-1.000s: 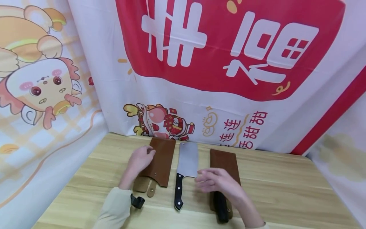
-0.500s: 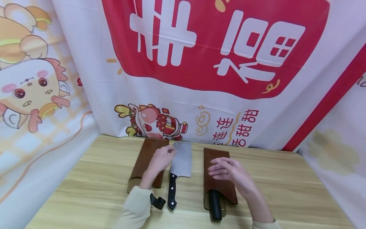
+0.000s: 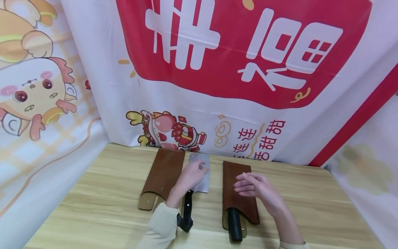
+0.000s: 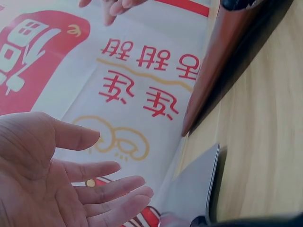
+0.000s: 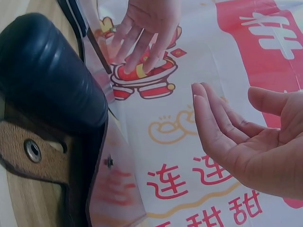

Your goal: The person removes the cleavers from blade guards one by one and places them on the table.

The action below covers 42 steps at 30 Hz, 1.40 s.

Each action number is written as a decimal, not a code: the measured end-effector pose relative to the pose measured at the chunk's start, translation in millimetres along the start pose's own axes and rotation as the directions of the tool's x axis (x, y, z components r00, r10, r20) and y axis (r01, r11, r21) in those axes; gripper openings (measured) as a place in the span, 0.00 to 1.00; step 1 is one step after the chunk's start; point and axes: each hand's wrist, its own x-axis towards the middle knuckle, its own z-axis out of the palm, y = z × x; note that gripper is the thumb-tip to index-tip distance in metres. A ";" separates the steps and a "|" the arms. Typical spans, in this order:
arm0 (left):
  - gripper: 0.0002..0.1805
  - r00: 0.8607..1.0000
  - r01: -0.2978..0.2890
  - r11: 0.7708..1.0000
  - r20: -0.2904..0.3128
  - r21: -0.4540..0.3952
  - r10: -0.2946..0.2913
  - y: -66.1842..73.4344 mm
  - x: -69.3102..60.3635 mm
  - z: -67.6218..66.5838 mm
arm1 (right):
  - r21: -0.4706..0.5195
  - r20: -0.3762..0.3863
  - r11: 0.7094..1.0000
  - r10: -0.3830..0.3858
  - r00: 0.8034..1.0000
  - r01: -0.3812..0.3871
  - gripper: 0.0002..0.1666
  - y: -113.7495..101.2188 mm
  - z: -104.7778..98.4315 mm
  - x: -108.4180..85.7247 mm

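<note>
A cleaver point(image 3: 203, 185) with a riveted black handle point(image 3: 188, 202) lies flat, blade toward the back. Over its blade hovers my left hand point(image 3: 191, 175), fingers loosely extended and holding nothing, as the left wrist view also shows. To the left lies a brown leather sheath point(image 3: 165, 167) with its strap flap at the front. A second brown sheath point(image 3: 233, 181) lies to the right, and a black ribbed handle point(image 3: 235, 224) sticks out of it; any blade is hidden inside. Above that sheath my right hand point(image 3: 259, 190) hangs, palm inward, its fingers relaxed and gripping nothing.
All of these lie on a light wood table point(image 3: 298, 204). A white printed cloth point(image 3: 102, 86) with a red panel hangs along the back and sides, its lower edge meeting the table just behind the sheaths. A black wrist strap mount point(image 3: 185, 223) sits at my left cuff.
My left hand has moved right, from the left sheath to above the cleaver's blade. The right hand has shifted from near the black handle to over the right sheath. The sheaths and cleaver stay put.
</note>
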 end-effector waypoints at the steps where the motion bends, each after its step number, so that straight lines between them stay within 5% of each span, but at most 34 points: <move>1: 0.22 1.000 -0.011 1.000 0.004 0.003 0.011 0.9 0.1 1.8 | 0.000 -0.002 1.000 -0.003 1.000 0.003 0.25 0.5 -1.5 -0.5; 13: 0.24 0.995 -0.029 0.999 0.095 -0.033 0.032 5.6 -4.0 15.8 | -0.022 0.005 1.000 0.022 1.000 -0.022 0.26 8.1 -18.3 2.3; 27: 0.23 0.988 -0.031 0.999 0.151 -0.021 0.034 5.4 -3.8 18.6 | -0.095 0.135 0.993 0.079 0.988 -0.067 0.29 21.2 -24.2 6.8; 42: 0.22 0.979 -0.024 0.999 0.202 -0.045 0.033 0.8 -4.1 29.8 | -0.200 0.335 0.975 0.159 0.929 -0.095 0.23 35.9 -24.2 7.2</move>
